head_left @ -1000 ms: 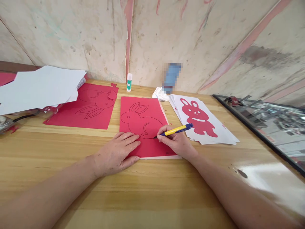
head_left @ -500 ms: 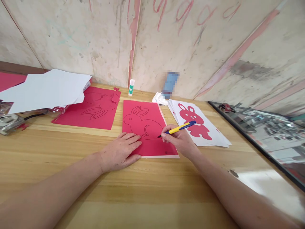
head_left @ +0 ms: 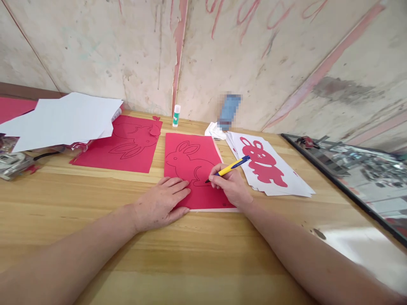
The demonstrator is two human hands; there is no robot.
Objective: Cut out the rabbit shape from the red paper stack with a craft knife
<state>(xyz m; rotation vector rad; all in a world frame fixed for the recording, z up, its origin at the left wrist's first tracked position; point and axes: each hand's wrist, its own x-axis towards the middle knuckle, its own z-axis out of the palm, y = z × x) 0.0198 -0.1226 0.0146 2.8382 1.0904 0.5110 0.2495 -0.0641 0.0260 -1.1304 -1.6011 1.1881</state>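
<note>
A red sheet of paper (head_left: 203,199) with a rabbit outline drawn on it lies in front of me, a paler sheet showing at its edges. My left hand (head_left: 163,201) rests flat on the sheet's lower left corner, fingers stretched out. In my right hand (head_left: 230,184) is a yellow and blue pen (head_left: 230,166), pinched between thumb and fingers. Its dark tip is at the line of the rabbit's hind foot. That hand hides the rear of the drawn rabbit. Close by on the right, white sheets (head_left: 294,182) carry a red paper rabbit (head_left: 269,173).
To the left lies another red sheet (head_left: 136,163) with a rabbit outline. White papers (head_left: 70,118) cover its far corner, beside a metal tool (head_left: 14,165). A glue stick (head_left: 176,116) stands near the wall, left of a crumpled white tissue (head_left: 215,131). A dark-framed edge (head_left: 343,188) bounds the right.
My right hand and the pen have moved slightly left along the rabbit's lower line. My left hand stays on the sheet. The view has shifted a little.
</note>
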